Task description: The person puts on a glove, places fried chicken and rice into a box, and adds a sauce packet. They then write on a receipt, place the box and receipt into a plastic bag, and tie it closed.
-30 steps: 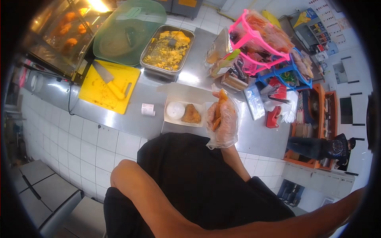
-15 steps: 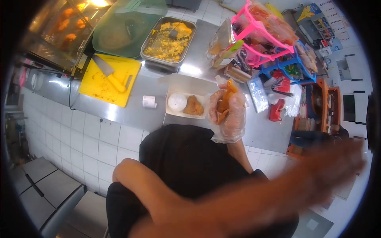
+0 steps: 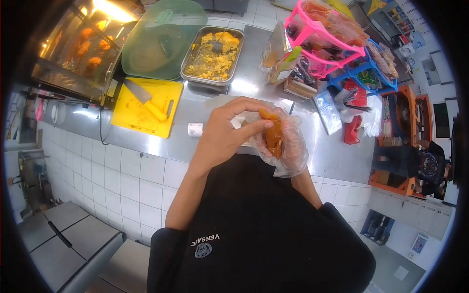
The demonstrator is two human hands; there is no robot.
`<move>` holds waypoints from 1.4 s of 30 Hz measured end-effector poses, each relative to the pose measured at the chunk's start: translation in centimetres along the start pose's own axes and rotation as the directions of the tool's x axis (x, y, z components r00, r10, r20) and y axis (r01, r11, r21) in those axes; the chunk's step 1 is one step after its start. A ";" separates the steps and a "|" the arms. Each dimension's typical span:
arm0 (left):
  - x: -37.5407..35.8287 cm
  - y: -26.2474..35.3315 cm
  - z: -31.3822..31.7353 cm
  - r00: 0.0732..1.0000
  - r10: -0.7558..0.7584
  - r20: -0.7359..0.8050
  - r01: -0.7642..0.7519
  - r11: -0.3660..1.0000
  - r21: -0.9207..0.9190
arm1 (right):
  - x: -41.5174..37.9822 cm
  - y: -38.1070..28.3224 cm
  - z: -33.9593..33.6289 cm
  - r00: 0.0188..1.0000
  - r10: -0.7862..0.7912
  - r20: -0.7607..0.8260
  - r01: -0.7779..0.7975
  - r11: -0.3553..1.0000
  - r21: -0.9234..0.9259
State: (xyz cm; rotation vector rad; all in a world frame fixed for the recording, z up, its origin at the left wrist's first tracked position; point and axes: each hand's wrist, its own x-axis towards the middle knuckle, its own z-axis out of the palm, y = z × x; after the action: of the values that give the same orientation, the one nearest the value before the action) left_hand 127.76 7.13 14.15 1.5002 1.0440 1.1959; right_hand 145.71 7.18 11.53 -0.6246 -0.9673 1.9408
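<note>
My right hand (image 3: 292, 144), in a clear plastic glove, is wrapped round a small plastic bag of orange-brown sauce (image 3: 274, 139). The bare left hand (image 3: 224, 124) reaches in from the left, its thumb and forefinger pinching at the top of the bag. Behind that hand lies an open cardboard box (image 3: 217, 101), mostly covered; its contents are hidden now. Close to my left wrist, a small printed label (image 3: 195, 129) sits on the steel counter.
A knife (image 3: 146, 100) rests on a yellow cutting board (image 3: 134, 119). Behind are a green lid (image 3: 161, 49), a metal tray (image 3: 184, 73) of yellow food and a lit display case (image 3: 73, 53). Pink (image 3: 312, 34) and blue (image 3: 349, 73) baskets hold packets at right. A person (image 3: 410, 158) is far right.
My left hand has swung from the lower right, where it was blurred, to the sauce bag and now pinches its top. It covers the rice and fried chicken seen in the box before.
</note>
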 end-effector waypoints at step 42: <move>-2.5 -4.5 -0.5 0.922 -0.244 -0.301 0.225 0.970 -0.096 | 3.1 4.7 -1.1 0.901 -0.257 -0.351 0.046 0.859 -0.511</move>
State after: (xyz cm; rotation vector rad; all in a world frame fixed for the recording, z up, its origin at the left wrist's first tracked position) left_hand 126.52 5.71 9.32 1.1229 1.3445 1.3027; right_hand 142.66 8.68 6.90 -1.1563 -1.2006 1.3328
